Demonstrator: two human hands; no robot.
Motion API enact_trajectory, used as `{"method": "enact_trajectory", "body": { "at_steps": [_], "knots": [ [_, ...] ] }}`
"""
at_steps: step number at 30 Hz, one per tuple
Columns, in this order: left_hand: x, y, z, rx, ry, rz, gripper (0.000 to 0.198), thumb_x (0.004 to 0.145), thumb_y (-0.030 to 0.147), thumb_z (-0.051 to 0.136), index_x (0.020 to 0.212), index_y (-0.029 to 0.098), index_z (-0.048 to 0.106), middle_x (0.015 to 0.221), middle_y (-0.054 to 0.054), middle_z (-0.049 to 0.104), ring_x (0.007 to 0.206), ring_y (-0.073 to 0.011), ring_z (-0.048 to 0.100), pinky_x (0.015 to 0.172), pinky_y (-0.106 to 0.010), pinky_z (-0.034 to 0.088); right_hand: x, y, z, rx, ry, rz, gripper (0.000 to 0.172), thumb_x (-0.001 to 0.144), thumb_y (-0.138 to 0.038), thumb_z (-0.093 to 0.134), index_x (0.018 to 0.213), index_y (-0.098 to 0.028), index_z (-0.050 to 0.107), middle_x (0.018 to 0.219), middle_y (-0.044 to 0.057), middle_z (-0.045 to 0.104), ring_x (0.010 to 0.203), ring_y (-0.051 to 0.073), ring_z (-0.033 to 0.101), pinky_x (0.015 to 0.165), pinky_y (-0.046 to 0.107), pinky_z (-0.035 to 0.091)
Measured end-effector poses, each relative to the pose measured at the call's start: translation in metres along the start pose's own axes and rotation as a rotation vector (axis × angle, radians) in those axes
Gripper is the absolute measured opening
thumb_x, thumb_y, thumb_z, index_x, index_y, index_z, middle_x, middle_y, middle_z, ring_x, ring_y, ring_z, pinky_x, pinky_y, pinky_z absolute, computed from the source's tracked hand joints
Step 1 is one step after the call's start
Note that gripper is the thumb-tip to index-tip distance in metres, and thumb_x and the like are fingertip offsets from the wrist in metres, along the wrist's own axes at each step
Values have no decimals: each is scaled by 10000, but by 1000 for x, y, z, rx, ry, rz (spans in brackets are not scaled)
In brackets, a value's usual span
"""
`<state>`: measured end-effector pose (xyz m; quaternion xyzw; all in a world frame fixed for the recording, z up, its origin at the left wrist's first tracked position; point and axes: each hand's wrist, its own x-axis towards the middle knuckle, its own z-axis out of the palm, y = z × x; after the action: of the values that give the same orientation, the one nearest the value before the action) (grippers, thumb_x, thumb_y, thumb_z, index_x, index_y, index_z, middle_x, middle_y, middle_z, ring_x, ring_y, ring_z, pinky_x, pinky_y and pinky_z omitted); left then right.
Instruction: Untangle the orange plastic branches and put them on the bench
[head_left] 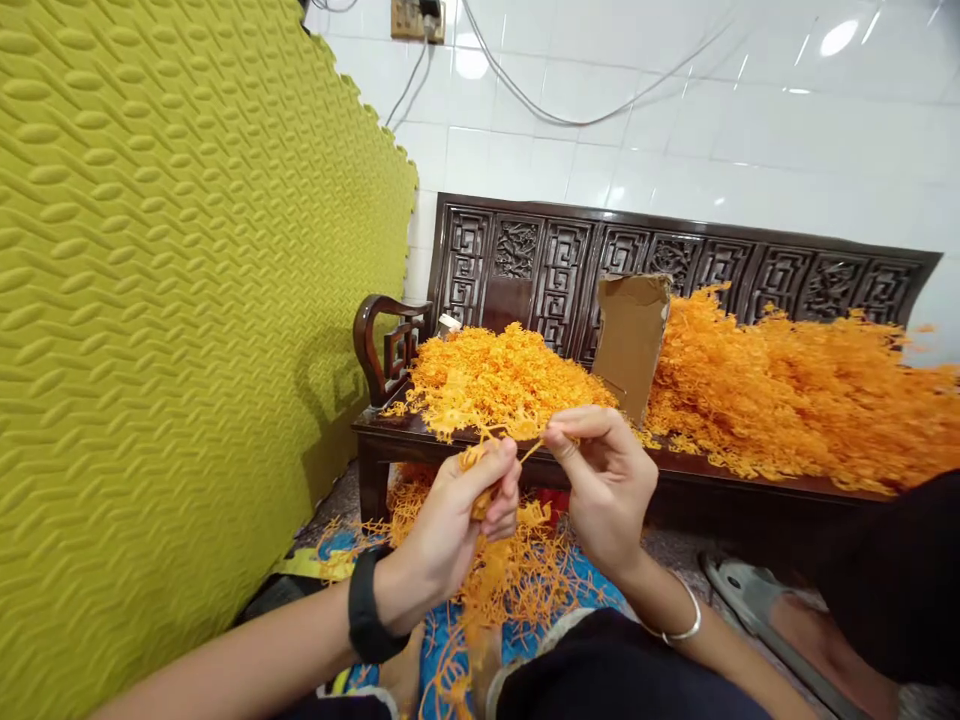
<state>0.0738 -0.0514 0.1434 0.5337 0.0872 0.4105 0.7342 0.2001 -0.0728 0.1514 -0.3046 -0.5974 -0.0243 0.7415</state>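
My left hand [472,500], with a black band on the wrist, is closed around a small orange plastic piece [474,458] with thin curly strands. Thumb and forefinger of my right hand [604,475] pinch a thin orange strand [532,450] that stretches across from the left hand. Just beyond both hands, a heap of small orange pieces [502,375] lies on the bench seat. Below the hands, loose orange strands [517,570] cover part of a blue sheet [592,575]. What the left palm encloses is partly hidden.
A dark carved wooden bench [510,215] stands against the white tiled wall. On it, a cardboard piece [630,340] separates the heap from a larger orange pile [795,390]. A yellow foam mat wall [187,260] rises at left. Another person's sandalled foot [810,630] is at lower right.
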Motion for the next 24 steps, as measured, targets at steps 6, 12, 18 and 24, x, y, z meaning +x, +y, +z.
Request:
{"method": "enact_trajectory", "body": {
  "at_steps": [6, 12, 18, 24],
  "knots": [
    [-14, 7, -5, -23, 14, -19, 373, 767, 466, 597, 559, 184, 470, 435, 73, 313, 406, -66, 211, 419, -222, 165, -5, -10, 13, 23, -61, 33, 136, 773, -108, 625, 722, -224, 576, 714, -15, 579, 690, 118, 543, 620, 265, 461],
    [-22, 10, -39, -45, 170, 20, 457, 783, 437, 599, 482, 180, 370, 392, 83, 262, 374, -56, 198, 403, -215, 170, 15, 4, -23, -25, 418, -92, 144, 733, -150, 670, 679, -204, 547, 675, -8, 563, 632, 135, 542, 589, 297, 441],
    [-32, 3, -79, 92, 249, -51, 373, 827, 426, 559, 578, 163, 471, 418, 72, 346, 397, -54, 261, 420, -191, 204, 12, 20, -59, -101, 383, -119, 216, 725, -167, 692, 910, -197, 586, 790, -5, 600, 743, 153, 602, 669, 317, 481],
    [-26, -7, -68, 179, 242, -69, 378, 824, 440, 547, 577, 168, 456, 415, 76, 336, 395, -56, 238, 426, -203, 196, 102, 80, -42, -404, 47, -250, 161, 794, -240, 603, 950, -212, 579, 1099, 68, 555, 1106, 166, 488, 970, 319, 388]
  ]
}}
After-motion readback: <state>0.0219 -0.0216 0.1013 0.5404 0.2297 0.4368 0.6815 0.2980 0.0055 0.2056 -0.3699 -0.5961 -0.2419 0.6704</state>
